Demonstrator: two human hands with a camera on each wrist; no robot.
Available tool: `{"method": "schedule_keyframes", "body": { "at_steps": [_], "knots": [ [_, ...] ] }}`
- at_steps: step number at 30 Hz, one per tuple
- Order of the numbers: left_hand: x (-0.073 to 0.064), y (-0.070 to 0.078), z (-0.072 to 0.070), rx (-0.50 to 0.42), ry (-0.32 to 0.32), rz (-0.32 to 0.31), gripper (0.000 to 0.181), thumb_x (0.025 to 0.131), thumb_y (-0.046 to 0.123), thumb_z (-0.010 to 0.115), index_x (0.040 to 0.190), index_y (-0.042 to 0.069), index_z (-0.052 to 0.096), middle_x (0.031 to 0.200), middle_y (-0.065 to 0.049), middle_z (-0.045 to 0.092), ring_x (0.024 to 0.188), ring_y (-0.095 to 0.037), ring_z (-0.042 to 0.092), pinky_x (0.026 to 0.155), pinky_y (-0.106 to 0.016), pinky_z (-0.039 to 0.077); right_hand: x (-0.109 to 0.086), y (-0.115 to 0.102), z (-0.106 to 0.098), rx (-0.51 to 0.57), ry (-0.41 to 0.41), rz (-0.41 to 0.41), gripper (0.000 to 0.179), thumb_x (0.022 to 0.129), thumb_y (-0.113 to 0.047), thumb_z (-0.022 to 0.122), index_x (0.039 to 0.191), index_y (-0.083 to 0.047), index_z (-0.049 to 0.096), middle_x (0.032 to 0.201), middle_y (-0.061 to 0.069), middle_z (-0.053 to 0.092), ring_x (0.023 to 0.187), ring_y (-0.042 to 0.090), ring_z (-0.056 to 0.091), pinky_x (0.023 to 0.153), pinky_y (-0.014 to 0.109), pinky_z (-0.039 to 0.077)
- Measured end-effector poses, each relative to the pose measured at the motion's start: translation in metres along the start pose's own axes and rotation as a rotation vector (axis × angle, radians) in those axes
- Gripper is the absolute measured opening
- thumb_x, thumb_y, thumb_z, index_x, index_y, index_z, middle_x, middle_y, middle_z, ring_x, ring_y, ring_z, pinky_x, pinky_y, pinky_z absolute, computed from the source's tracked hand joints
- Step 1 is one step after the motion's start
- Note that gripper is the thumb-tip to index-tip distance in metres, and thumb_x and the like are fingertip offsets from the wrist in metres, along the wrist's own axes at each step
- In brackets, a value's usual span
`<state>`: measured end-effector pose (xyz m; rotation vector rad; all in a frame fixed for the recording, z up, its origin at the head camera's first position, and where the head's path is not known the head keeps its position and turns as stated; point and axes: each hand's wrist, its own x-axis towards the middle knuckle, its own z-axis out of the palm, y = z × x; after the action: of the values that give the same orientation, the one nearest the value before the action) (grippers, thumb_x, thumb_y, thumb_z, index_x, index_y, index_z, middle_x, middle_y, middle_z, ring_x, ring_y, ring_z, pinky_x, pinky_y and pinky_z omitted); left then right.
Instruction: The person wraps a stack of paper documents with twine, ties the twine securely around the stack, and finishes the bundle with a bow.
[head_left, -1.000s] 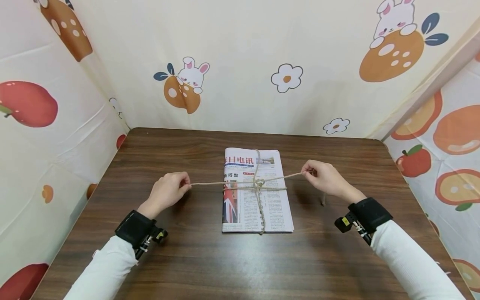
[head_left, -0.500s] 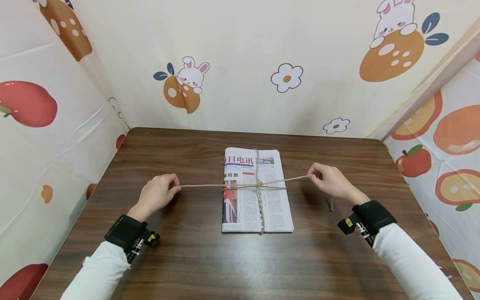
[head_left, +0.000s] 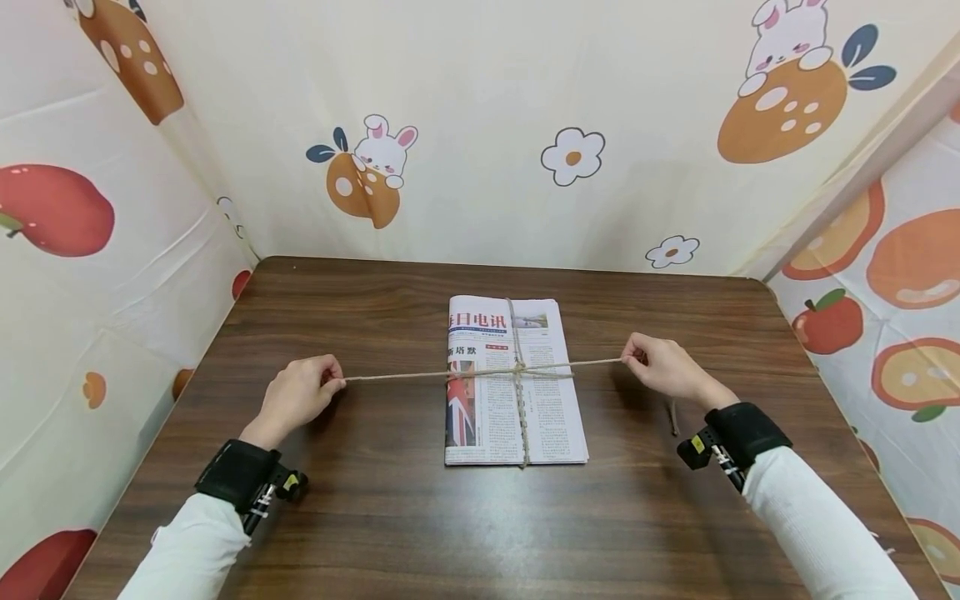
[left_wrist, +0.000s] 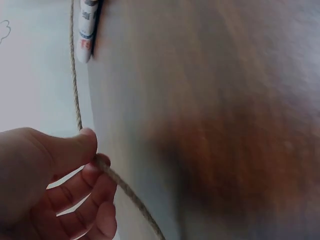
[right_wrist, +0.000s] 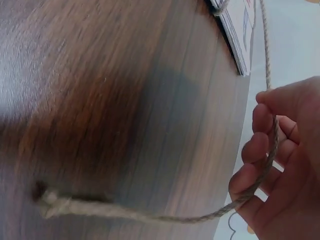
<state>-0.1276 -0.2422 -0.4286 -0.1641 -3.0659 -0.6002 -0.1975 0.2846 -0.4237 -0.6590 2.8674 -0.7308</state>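
A folded stack of newspapers (head_left: 487, 417) lies on the table, bound crosswise with twine (head_left: 408, 377) that is knotted near the middle of the top sheet. My left hand (head_left: 302, 390) pinches one twine end out to the left, thumb against forefinger; in the left wrist view a tail (left_wrist: 131, 196) runs on below the fingers. On the other side my right hand (head_left: 663, 367) pinches the second end. Its loose tail (right_wrist: 195, 219) crosses the palm and hangs down, thickened at the tip. Between both hands the twine is stretched nearly straight across the newspapers.
The brown wood-grain table (head_left: 480, 533) reaches back to a pale curtain (head_left: 480, 108) printed with rabbits and flowers. Fruit-printed sheets hang along the left and right sides. Each wrist wears a black strap with a small camera.
The left hand has moved left and toward the body; the right hand has shifted slightly right and nearer. The twine between them has straightened, and the knot has drawn smaller and tighter.
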Motion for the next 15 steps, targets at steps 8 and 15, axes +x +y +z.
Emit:
{"method": "schedule_keyframes", "body": {
  "at_steps": [8, 15],
  "knots": [
    [-0.004, -0.009, 0.000, 0.014, -0.033, -0.019, 0.012, 0.084, 0.019, 0.066, 0.079, 0.012, 0.058, 0.064, 0.000, 0.051, 0.054, -0.016, 0.044, 0.045, -0.029, 0.032, 0.001, 0.006, 0.005, -0.013, -0.055, 0.037, 0.005, 0.091, -0.011, 0.052, 0.088, -0.009, 0.056, 0.070, -0.003, 0.056, 0.056, 0.011, 0.045, 0.054, 0.025, 0.036],
    [-0.005, -0.013, 0.004, 0.041, -0.043, -0.043, 0.012, 0.084, 0.018, 0.066, 0.077, 0.013, 0.058, 0.064, -0.001, 0.050, 0.055, -0.017, 0.045, 0.046, -0.030, 0.033, 0.001, 0.005, 0.012, -0.048, -0.057, 0.031, 0.004, 0.089, -0.012, 0.055, 0.086, -0.013, 0.057, 0.067, -0.005, 0.055, 0.053, 0.009, 0.044, 0.051, 0.025, 0.036]
  ]
}}
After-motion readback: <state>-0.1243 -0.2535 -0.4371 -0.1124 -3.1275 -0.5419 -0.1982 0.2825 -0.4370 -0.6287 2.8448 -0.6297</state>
